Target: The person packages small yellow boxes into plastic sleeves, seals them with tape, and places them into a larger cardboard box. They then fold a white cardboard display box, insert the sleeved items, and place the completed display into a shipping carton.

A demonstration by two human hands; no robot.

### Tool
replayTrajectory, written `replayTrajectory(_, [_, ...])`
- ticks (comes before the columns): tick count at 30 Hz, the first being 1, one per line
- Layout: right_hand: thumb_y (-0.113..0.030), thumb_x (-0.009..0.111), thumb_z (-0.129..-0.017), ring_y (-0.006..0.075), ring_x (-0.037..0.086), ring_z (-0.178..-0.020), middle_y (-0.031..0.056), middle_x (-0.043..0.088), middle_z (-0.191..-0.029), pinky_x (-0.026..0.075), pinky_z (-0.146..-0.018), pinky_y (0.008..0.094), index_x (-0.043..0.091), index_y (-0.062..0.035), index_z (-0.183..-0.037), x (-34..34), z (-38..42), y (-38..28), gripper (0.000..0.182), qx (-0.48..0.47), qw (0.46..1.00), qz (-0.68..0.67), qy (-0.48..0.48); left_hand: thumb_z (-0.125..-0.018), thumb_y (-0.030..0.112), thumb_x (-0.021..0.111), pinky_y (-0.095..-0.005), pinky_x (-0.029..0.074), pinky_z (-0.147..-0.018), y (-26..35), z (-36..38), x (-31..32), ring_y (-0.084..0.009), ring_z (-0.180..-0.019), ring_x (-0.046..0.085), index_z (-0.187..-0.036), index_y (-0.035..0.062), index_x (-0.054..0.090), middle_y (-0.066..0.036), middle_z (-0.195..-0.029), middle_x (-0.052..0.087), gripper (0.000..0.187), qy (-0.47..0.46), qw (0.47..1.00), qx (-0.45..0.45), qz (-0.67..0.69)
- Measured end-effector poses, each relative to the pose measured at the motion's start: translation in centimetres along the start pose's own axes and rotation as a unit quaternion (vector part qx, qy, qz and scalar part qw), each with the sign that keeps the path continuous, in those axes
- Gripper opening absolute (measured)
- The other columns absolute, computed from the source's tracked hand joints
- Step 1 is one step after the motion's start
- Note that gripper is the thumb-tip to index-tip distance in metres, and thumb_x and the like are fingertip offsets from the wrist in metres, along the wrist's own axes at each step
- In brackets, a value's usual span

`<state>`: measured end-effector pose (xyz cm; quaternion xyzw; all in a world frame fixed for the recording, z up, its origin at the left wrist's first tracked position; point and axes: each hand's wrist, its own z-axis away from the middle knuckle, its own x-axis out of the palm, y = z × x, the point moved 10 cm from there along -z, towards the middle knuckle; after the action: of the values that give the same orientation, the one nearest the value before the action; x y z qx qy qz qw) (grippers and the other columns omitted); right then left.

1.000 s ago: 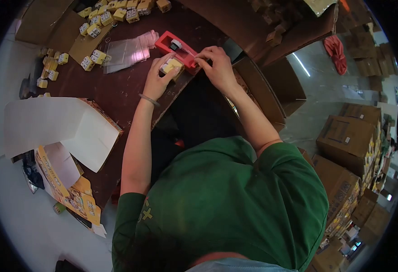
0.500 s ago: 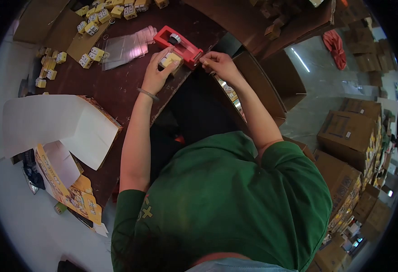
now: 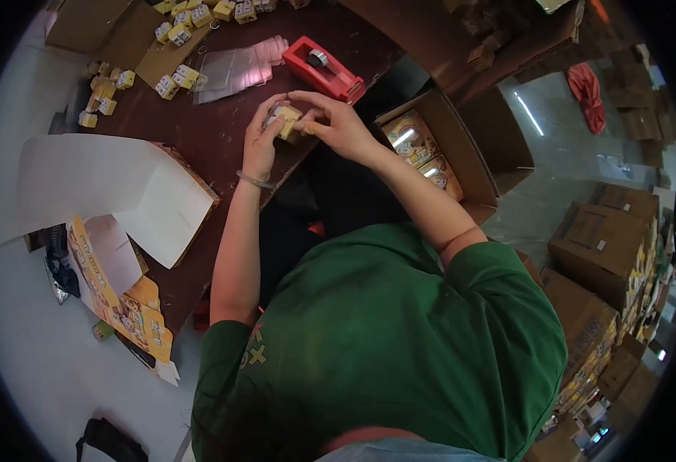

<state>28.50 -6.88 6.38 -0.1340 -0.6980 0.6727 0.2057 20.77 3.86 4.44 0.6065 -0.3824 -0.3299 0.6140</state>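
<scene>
My left hand (image 3: 261, 138) is closed around a small yellow-and-white box (image 3: 286, 122) above the table's edge. My right hand (image 3: 336, 127) meets it from the right, with bent fingers against the box's side and the index finger reaching over its top. Whether a piece of tape lies under these fingers cannot be made out. Just beyond the hands, a red tape dispenser (image 3: 336, 81) with a roll (image 3: 318, 58) in it rests on the dark table (image 3: 222, 154). Clear plastic sleeves (image 3: 234, 73) lie left of the dispenser.
Several small yellow boxes (image 3: 180, 35) are piled at the far left. A large opened white-lined carton (image 3: 165, 219) covers the table's left edge, with printed packaging (image 3: 134, 304) below. An open cardboard box (image 3: 469, 142) holding printed boxes (image 3: 415, 142) is at my right. Stacked cartons (image 3: 596, 239) stand further right.
My right hand has left the dispenser's end and moved left to the small box in my left hand. The view has shifted slightly, showing more inside the open cardboard box.
</scene>
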Motion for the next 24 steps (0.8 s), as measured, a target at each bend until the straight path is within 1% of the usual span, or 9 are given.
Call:
replayTrajectory(3, [-0.011, 0.069, -0.088, 0.0064, 0.057, -0.072, 0.0009, 0.064, -0.077, 0.047, -0.069, 0.0232, 0.055, -0.0041, -0.133, 0.1, -0.9, 1.0, 0.047, -0.001, 0.999, 0.049, 0.004, -0.095, 0.016, 0.055, -0.0287, 0.043, -0.098, -0.5, 0.1, -0.6, -0.0159, -0.110, 0.057, -0.129, 0.0025, 0.056, -0.009, -0.119, 0.061, 0.036, 0.004, 0.997, -0.040, 0.063])
replayTrajectory(6, [-0.020, 0.072, -0.087, 0.0142, 0.062, -0.071, 0.0070, 0.066, -0.078, 0.049, -0.069, 0.0268, 0.052, -0.0035, -0.133, -0.6, -0.5, 1.7, 0.053, 0.057, 0.974, 0.214, 0.043, -0.097, 0.017, 0.055, -0.0304, 0.044, -0.098, 0.2, 0.3, -0.8, -0.0181, -0.111, 0.058, -0.129, 0.0015, 0.054, -0.010, -0.120, 0.061, 0.035, 0.019, 0.994, 0.016, -0.102])
replayTrajectory(10, [-0.040, 0.070, -0.086, 0.0383, 0.065, -0.097, 0.0230, 0.066, -0.104, 0.052, -0.084, 0.0432, 0.047, -0.0038, -0.136, 0.5, 1.4, 2.4, 0.066, -0.046, 0.912, 0.387, 0.126, -0.103, 0.021, 0.048, -0.0387, 0.044, -0.103, -1.1, 1.7, -0.9, -0.0256, -0.118, 0.057, -0.128, 0.0020, 0.049, -0.014, -0.127, 0.056, 0.032, 0.048, 0.956, -0.002, 0.290])
replayTrajectory(13, [-0.025, 0.077, -0.082, 0.0354, 0.063, -0.106, 0.0225, 0.062, -0.115, 0.050, -0.093, 0.0391, 0.041, -0.0035, -0.139, 0.5, 1.7, 0.8, 0.071, -0.067, 0.980, 0.145, 0.116, -0.105, 0.026, 0.041, -0.0420, 0.041, -0.107, -0.5, 3.6, -0.9, -0.0270, -0.123, 0.053, -0.127, 0.0018, 0.050, -0.015, -0.130, 0.055, 0.034, 0.111, 0.926, 0.033, 0.358])
replayTrajectory(14, [-0.023, 0.078, -0.081, 0.0360, 0.062, -0.108, 0.0215, 0.061, -0.115, 0.049, -0.095, 0.0394, 0.040, -0.0039, -0.140, 0.2, 1.6, -0.7, 0.073, -0.088, 0.983, 0.112, 0.114, -0.106, 0.032, 0.037, -0.0422, 0.038, -0.109, -0.1, 3.9, -2.1, -0.0258, -0.125, 0.051, -0.129, 0.0016, 0.048, -0.014, -0.133, 0.053, 0.040, 0.142, 0.952, 0.037, 0.268])
replayTrajectory(16, [-0.016, 0.082, -0.073, 0.0337, 0.057, -0.112, 0.0172, 0.060, -0.117, 0.047, -0.095, 0.0399, 0.040, -0.0061, -0.141, 0.3, 1.3, -6.8, 0.080, -0.153, 0.923, 0.340, 0.093, -0.104, 0.030, 0.044, -0.0388, 0.037, -0.109, 1.5, 3.3, -4.4, -0.0232, -0.125, 0.050, -0.130, 0.0009, 0.048, -0.013, -0.135, 0.052, 0.039, 0.167, 0.980, 0.098, 0.054])
replayTrajectory(20, [-0.023, 0.080, -0.073, 0.0312, 0.055, -0.106, 0.0095, 0.063, -0.114, 0.045, -0.091, 0.0423, 0.050, -0.0089, -0.131, 1.6, -0.2, -6.7, 0.067, -0.247, 0.872, 0.423, 0.007, -0.089, 0.011, 0.062, -0.0340, 0.043, -0.102, 1.7, -0.7, 0.5, -0.0228, -0.116, 0.057, -0.131, 0.0001, 0.051, -0.014, -0.124, 0.060, 0.045, -0.020, 0.981, 0.053, -0.184])
replayTrajectory(22, [-0.028, 0.077, -0.077, 0.0306, 0.055, -0.102, 0.0076, 0.065, -0.112, 0.045, -0.088, 0.0431, 0.064, -0.0079, -0.112, -1.9, -0.2, -8.2, 0.042, -0.296, 0.855, 0.416, 0.088, -0.087, 0.010, 0.063, -0.0335, 0.044, -0.100, 0.6, -1.5, -0.2, -0.0223, -0.115, 0.059, -0.133, 0.0019, 0.051, -0.014, -0.123, 0.061, 0.049, -0.027, 0.989, 0.058, -0.133])
replayTrajectory(24, [-0.033, 0.074, -0.080, 0.0322, 0.057, -0.099, 0.0117, 0.067, -0.101, 0.046, -0.087, 0.0414, 0.072, -0.0051, -0.092, -8.6, -1.3, -6.6, 0.030, -0.139, 0.866, 0.450, 0.171, -0.087, 0.010, 0.063, -0.0322, 0.044, -0.100, 0.2, -1.9, 0.1, -0.0210, -0.119, 0.057, -0.134, 0.0020, 0.051, -0.012, -0.124, 0.062, 0.048, -0.026, 0.996, 0.039, -0.072])
